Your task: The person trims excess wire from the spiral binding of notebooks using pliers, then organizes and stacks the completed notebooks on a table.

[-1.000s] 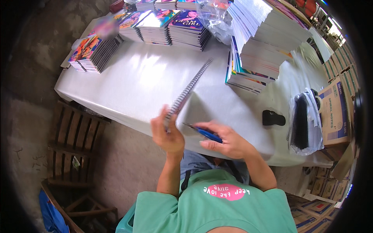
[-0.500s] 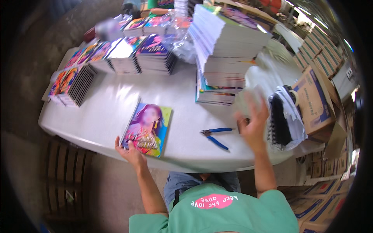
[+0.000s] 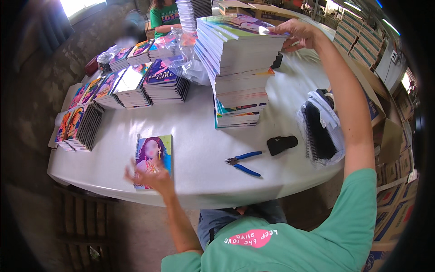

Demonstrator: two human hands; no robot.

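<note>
A spiral notebook (image 3: 164,149) with a colourful cover lies near the table's front edge. Above its lower part is my left hand (image 3: 152,177), fingers spread and slightly blurred, gripping nothing. My right arm reaches far forward to a tall stack of notebooks (image 3: 247,56). At the stack's top right corner, my right hand (image 3: 301,34) has its bent fingers on the edge of the topmost notebook (image 3: 247,21); part of the grip is hidden. Blue-handled cutting pliers (image 3: 244,164) lie open between my arms, beside a small black object (image 3: 282,145) whose kind I cannot make out.
Several piles of spiral notebooks (image 3: 165,86) line the table's left and far side. Clear plastic wrap (image 3: 188,68) lies against the tall stack. Black coils in a plastic bag (image 3: 319,131) sit at the right, near cardboard boxes (image 3: 392,140). Another person (image 3: 165,18) is at the far side.
My right hand has moved forward from above the table to the top of the tall stack. My left hand has let go of the notebook's lower left edge and spread open.
</note>
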